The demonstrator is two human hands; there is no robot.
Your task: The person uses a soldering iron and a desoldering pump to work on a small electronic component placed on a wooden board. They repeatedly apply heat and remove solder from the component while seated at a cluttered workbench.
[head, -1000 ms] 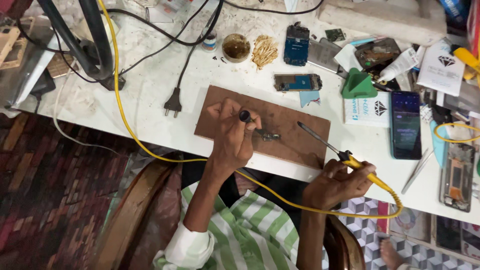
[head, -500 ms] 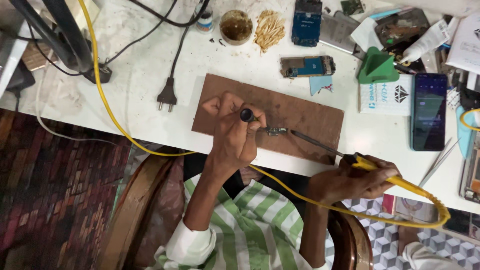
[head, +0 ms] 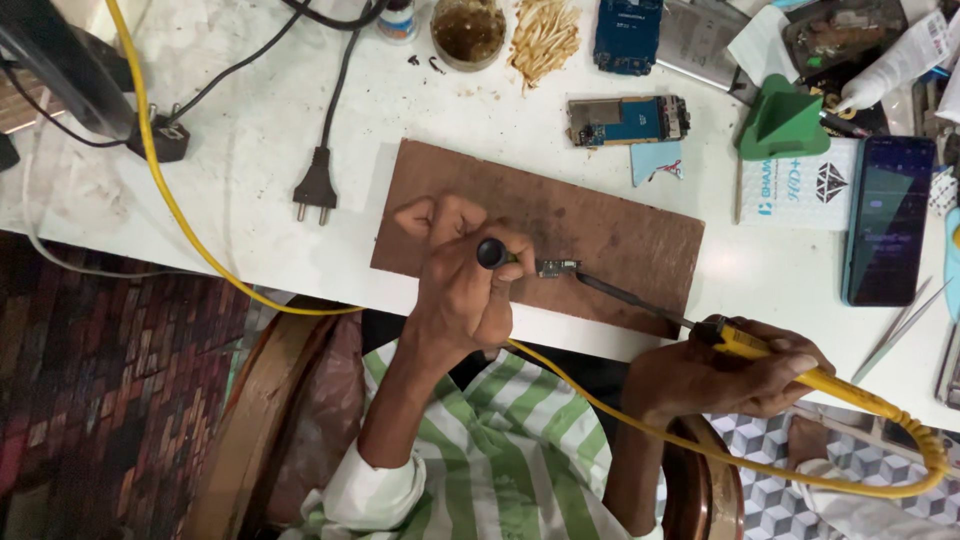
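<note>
My left hand (head: 460, 285) is closed on a thin tool with a round black end (head: 491, 253). It presses a small circuit piece (head: 557, 267) onto a brown wooden board (head: 600, 215) lying on the white table (head: 250, 120). My right hand (head: 725, 375) grips the yellow handle of a soldering iron (head: 790, 368) near the table's front edge. Its dark shaft slants up-left, and the tip (head: 583, 279) meets the small circuit piece.
A black plug (head: 316, 188) and a yellow cable (head: 170, 190) lie left of the board. Behind it are a brown pot (head: 468, 30), pale sticks (head: 545, 35), a phone circuit board (head: 627, 118) and a green stand (head: 782, 122). A smartphone (head: 888, 220) and tweezers (head: 900, 325) lie right.
The soldering iron's tip has moved left across the board to the small circuit piece. My left hand has stayed on the piece, and the view has drawn closer.
</note>
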